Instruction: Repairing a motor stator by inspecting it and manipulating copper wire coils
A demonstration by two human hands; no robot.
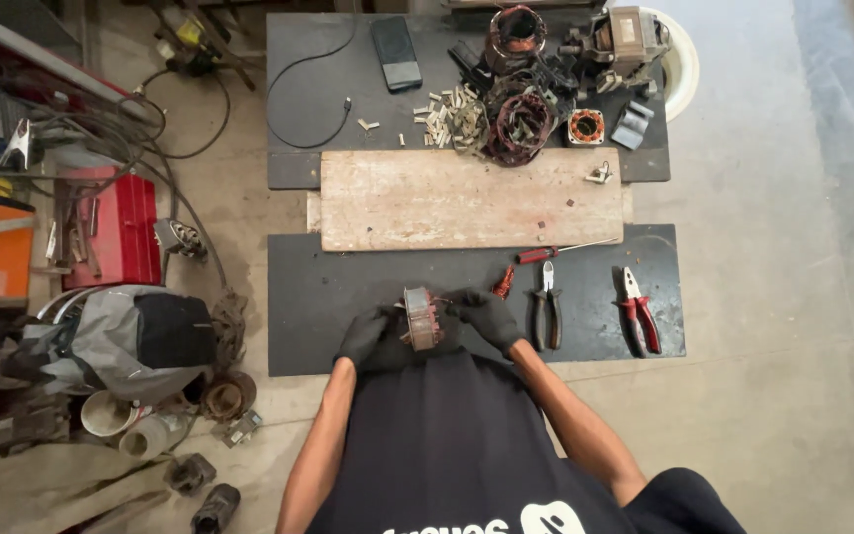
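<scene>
Both my hands wear black gloves and hold a small round motor stator (pixel 422 317) with copper windings, just above the near edge of a dark mat (pixel 348 287). My left hand (pixel 368 336) grips its left side and my right hand (pixel 486 318) grips its right side. Right of my right hand lie black-handled pliers (pixel 546 309), a small red-handled tool (pixel 503 285), a red-handled screwdriver (pixel 551 253) and red-handled cutters (pixel 638 309).
A worn wooden board (pixel 471 200) lies across the middle. Behind it a second mat (pixel 338 99) carries a black phone (pixel 396 52), a cable, small strips (pixel 444 116) and several motor stators (pixel 519 121). A red toolbox (pixel 116 229), bags and clutter crowd the left.
</scene>
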